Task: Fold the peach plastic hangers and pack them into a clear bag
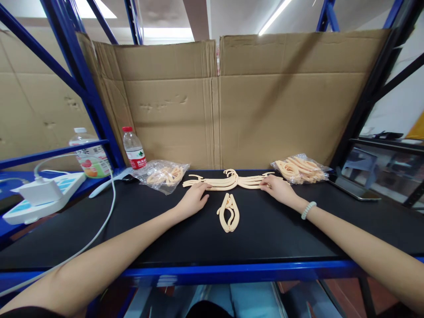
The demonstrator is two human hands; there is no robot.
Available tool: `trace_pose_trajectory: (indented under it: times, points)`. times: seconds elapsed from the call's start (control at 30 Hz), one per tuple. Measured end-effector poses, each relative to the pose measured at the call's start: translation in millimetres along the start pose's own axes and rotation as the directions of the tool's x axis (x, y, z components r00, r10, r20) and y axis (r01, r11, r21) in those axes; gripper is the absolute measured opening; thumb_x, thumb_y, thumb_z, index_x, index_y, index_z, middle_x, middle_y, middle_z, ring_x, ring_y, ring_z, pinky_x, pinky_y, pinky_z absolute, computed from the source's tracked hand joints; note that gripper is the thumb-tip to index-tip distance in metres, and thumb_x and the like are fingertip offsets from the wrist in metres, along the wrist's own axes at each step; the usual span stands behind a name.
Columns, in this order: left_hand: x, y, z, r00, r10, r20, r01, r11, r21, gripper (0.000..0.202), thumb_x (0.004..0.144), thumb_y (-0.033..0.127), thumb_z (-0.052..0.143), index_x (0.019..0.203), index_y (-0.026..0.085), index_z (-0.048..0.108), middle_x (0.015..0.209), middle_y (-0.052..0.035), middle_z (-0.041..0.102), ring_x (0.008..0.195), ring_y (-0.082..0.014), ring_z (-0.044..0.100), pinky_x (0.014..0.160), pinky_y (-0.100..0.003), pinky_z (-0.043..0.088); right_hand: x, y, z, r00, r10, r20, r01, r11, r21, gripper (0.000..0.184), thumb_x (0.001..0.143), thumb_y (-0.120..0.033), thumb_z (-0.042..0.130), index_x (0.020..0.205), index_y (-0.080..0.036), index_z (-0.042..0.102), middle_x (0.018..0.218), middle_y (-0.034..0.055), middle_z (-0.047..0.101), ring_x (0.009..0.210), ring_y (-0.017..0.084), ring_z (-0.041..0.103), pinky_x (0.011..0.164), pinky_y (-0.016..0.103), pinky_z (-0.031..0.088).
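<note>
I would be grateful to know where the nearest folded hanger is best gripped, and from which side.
The folded hanger is probably best pinched midway along its right curved side, the right hand coming from the right: it lies flat, that edge is exposed, and a tip juts out on the left.

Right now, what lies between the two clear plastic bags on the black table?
In the head view, unfolded cream hangers lie between them, the left hand at one end, the right hand at the other.

Right wrist (300, 205): snug bracelet (308, 210) of pale greenish beads
Left sleeve (31, 312): black, ending near the elbow
Forearms (129, 251): bare
</note>
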State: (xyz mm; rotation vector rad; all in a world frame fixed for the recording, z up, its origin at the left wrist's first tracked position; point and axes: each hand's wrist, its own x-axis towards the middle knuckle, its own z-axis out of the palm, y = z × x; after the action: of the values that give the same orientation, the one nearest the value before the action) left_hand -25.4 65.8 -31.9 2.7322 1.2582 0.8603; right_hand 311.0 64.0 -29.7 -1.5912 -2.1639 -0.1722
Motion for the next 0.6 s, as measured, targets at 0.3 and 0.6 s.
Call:
trace_pose_trajectory:
  times: [0.3,0.6]
  points:
    - [-1,7,-4.1,0.992,-0.092,-0.09,0.084,0.993,-0.085,0.032,0.075,0.013,0.052,0.107,0.017,0.057,0.106,-0.0095,0.06,0.094,-0.023,0.061,0.085,-0.041,0.052,0,-3,-9,0.998,0.04,-0.055,-0.039,0.999,0.01,0.014,0.088,-0.018,0.05,0.084,-0.019,0.063,0.082,0.0045,0.07,0.076,0.02,0.063,0.063,0.027,0.041]
    - [0,21,-12.8,0.952,-0.19,-0.242,0.127,0.959,-0.254,0.028,0.078,0.02,0.054,0.106,0.018,0.051,0.092,-0.005,0.062,0.085,-0.0176,0.061,0.079,-0.036,0.053,2,2,-21,0.971,0.021,-0.239,0.016,0.988,0.154,0.017,0.085,-0.02,0.046,0.08,-0.019,0.062,0.072,0.0046,0.067,0.067,0.02,0.061,0.061,0.029,0.042]
